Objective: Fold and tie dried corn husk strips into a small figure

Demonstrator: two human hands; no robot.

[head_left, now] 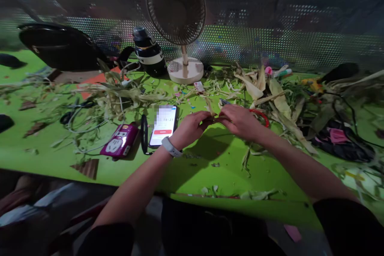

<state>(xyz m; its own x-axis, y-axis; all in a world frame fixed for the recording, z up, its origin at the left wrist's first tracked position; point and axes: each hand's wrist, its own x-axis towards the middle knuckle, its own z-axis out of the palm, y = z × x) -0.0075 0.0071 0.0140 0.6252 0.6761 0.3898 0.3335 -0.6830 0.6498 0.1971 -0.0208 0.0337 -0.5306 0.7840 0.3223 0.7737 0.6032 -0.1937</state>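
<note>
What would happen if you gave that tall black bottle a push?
The tall black bottle with a white band would probably tip if pushed high up, because it's taller than wide. Its round sides suggest it might roll once down. It looks stiff, since its shape holds firm.

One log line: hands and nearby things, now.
left hand: pinching thin dry strip | right hand: pinching same strip | phone: lit, left of hands | fan: upright, beyond hands

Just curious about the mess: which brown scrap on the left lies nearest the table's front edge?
The large ridged scrap nearest the purple socket block; the other brown scraps lie farther back.
</note>
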